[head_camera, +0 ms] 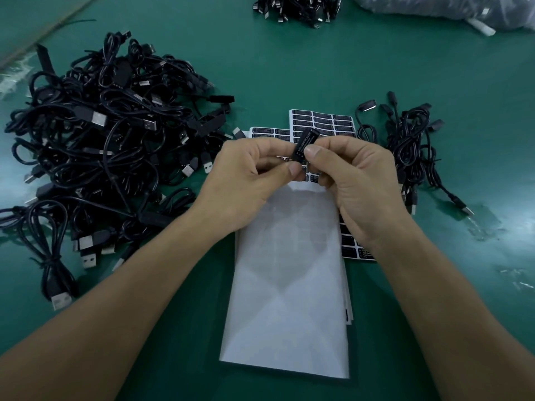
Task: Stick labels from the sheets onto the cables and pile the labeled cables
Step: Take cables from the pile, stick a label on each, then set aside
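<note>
Label [306, 143] pinched upright between both thumbs and forefingers; left hand [249, 180], right hand [353, 186] raised over sheets [321, 120]

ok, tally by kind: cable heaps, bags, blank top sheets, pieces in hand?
Cable heaps: 3 (left, right, top)
Plastic bag: 1
Blank white sheet on top: 1
Black labelled piece, pinched by left hand and right hand: 1
Total: 6

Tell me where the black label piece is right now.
Head view, centre: the black label piece is pinched between the left hand and right hand, above the label sheets, with the big cable pile to its left.
</note>
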Demonstrator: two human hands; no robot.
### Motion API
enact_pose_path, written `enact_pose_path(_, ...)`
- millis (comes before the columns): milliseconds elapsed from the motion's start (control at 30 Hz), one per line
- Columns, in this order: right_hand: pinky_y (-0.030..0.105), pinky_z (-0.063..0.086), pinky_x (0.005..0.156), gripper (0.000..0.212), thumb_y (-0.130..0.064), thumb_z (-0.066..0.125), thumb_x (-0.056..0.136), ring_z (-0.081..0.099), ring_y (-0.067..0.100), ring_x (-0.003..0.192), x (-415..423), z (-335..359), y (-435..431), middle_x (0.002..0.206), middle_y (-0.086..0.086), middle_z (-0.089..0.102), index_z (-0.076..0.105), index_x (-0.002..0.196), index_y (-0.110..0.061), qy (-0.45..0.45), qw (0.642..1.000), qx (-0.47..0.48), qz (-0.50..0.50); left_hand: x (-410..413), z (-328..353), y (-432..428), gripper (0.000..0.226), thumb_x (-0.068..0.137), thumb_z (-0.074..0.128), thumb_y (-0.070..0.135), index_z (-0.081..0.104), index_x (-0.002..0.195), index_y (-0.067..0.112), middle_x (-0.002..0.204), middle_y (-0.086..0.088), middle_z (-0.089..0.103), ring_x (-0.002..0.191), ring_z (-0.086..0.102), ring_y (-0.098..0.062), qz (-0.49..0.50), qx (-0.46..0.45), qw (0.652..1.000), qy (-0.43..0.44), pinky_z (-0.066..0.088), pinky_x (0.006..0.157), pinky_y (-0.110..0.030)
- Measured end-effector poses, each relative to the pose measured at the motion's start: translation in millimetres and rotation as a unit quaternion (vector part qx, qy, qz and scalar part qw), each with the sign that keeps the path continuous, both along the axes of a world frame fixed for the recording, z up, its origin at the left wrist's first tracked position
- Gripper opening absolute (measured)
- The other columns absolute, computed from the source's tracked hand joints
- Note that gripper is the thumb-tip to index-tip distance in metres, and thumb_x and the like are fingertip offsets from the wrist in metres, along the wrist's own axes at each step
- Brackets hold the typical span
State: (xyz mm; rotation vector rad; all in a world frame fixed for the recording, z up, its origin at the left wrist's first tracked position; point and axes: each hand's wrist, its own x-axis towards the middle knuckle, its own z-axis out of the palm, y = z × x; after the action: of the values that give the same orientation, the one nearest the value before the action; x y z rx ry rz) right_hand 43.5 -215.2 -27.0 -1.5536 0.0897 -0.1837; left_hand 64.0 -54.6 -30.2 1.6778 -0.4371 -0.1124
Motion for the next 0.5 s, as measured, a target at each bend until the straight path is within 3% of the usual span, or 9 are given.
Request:
enact_pose_path(133, 0.020, 0.046, 0.061, 0.013, -0.008, 0.073, 0.087, 0.056, 0.005, 0.063, 0.3, 0.0, -0.3, 0.069, -0.007, 0.069, 0.074, 0.078, -0.018, 0.002, 1.000, -0.004, 0.005, -1.1, 1.1, 0.3, 0.023, 0.092, 0.069, 0.004, 0.070, 0.098, 0.026, 0.084, 0.012, 0.078, 0.080, 0.074, -0.001, -0.002, -0.012, 1.000, 0.001, 0.052, 0.071, -0.011)
enact_pose_path(333, 0.019, 0.046, 0.060, 0.012, -0.010, 0.073, 0.088, 0.053, 0.006, 0.061, -0.5, -0.5, -0.5, 0.067, -0.007, 0.068, 0.075, 0.078, -0.018, -0.005, 1.000, -0.020, 0.007, -1.0, 0.2, 0.5, 0.018, 0.092, 0.069, 0.005, 0.071, 0.104, 0.018, 0.087, 0.007, 0.078, 0.081, 0.074, -0.003, 0.000, -0.012, 1.000, 0.004, 0.053, 0.072, -0.013)
enact_pose_path(500, 0.022, 0.045, 0.061, 0.012, -0.010, 0.072, 0.089, 0.050, 0.009, 0.062, -0.4, -0.1, -1.3, 0.067, -0.005, 0.066, 0.074, 0.079, -0.017, 0.000, 1.000, -0.022, 0.013, -2.0, 1.3, 0.2, 0.020, 0.092, 0.069, 0.003, 0.071, 0.098, 0.022, 0.083, 0.010, 0.078, 0.078, 0.073, 0.000, 0.000, -0.015, 1.000, 0.008, 0.052, 0.071, -0.011)
